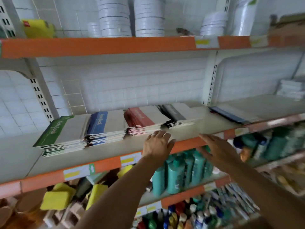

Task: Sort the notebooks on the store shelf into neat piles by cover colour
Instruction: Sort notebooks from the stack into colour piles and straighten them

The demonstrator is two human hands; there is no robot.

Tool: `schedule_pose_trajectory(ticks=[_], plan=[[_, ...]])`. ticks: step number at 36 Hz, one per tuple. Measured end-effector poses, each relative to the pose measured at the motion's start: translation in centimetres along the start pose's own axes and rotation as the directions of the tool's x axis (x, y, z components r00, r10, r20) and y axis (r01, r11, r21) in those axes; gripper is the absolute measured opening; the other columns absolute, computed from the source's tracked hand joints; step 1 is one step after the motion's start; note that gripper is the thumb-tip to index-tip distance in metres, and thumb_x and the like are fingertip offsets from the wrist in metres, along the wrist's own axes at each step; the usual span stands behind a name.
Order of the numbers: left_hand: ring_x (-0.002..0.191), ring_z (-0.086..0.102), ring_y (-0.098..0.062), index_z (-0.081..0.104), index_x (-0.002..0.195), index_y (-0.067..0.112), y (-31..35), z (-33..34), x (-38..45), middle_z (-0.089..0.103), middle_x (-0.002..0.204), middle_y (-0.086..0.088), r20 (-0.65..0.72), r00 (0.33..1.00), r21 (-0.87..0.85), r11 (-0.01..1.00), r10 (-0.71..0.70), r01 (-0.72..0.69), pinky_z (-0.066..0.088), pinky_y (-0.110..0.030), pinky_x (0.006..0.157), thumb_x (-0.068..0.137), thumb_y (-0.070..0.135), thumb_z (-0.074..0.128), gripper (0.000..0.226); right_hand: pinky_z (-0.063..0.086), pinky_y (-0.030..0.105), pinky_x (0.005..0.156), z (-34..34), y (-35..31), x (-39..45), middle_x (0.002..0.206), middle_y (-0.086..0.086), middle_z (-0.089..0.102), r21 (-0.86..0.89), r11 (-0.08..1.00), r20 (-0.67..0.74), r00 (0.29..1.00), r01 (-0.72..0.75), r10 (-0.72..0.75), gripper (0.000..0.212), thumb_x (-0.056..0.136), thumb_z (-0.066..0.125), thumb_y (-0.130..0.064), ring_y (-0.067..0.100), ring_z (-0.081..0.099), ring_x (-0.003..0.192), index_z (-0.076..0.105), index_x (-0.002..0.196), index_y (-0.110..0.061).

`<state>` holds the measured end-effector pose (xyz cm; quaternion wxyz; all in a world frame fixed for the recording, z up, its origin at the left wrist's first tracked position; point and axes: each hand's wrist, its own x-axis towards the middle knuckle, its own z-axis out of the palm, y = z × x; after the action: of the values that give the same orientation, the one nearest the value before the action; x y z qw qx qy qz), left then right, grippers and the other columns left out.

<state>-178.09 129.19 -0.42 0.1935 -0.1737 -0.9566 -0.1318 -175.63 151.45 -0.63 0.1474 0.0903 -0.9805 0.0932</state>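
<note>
Piles: green (pixel 63 133), blue (pixel 105 125), red (pixel 145 119) and grey (pixel 179 115) side by side on the shelf (pixel 189 129), set back from its front edge.
My left hand (pixel 157 143): fingers straight, holding nothing, at the edge below red.
My right hand (pixel 219 148): released, flat, at the edge.
Room: bare shelf right of grey.

Both open hands (pixel 189 146) reach toward four colour-sorted notebook piles (pixel 105 124)

I am reading "NoteBook" in white script on the green notebook pile (pixel 54 131) and again on the blue notebook pile (pixel 99 121) — the red pile (pixel 140 117) is showing lettering too blurred to read.
</note>
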Motion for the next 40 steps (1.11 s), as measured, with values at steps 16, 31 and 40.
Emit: schedule_pose_trajectory(ticks=[16, 31, 40], plan=[[0.135, 0.036, -0.019, 0.054, 0.132, 0.021, 13.6, 8.8, 9.7, 0.045, 0.144, 0.001, 0.109, 0.985, -0.022, 0.991, 0.131, -0.129, 0.028, -0.032, 0.107, 0.100, 0.043, 0.036, 0.042, 0.041, 0.031, 0.093, -1.6, 18.0, 0.2, 0.135, -0.003, 0.054, -0.051, 0.988, 0.002, 0.990, -0.144, 0.144, 0.051, 0.095, 0.046, -0.044, 0.020, 0.052, 0.120, 0.040, 0.142, -0.025], [0.139, 0.029, -0.016, 0.043, 0.138, 0.026, 18.5, 15.4, 22.9, 0.035, 0.151, 0.004, 0.206, 0.971, 0.007, 0.992, 0.126, -0.130, 0.023, -0.034, 0.113, 0.102, 0.046, 0.026, 0.045, 0.034, 0.032, 0.105, -2.4, 29.4, 10.8, 0.147, 0.001, 0.042, -0.086, 0.973, 0.077, 0.972, -0.216, 0.222, 0.053, 0.100, 0.042, -0.034, 0.020, 0.041, 0.131, 0.028, 0.149, -0.022], [0.135, 0.034, -0.015, 0.043, 0.138, 0.025, 21.3, 19.2, 26.9, 0.040, 0.147, 0.003, 0.178, 0.983, 0.007, 0.999, 0.043, -0.045, 0.029, -0.032, 0.108, 0.101, 0.042, 0.033, 0.042, 0.029, 0.032, 0.110, -0.8, 33.3, 16.4, 0.153, -0.002, 0.033, -0.100, 0.992, 0.206, 0.974, -0.080, 0.099, 0.059, 0.099, 0.046, -0.038, 0.017, 0.033, 0.137, 0.022, 0.151, -0.024]])
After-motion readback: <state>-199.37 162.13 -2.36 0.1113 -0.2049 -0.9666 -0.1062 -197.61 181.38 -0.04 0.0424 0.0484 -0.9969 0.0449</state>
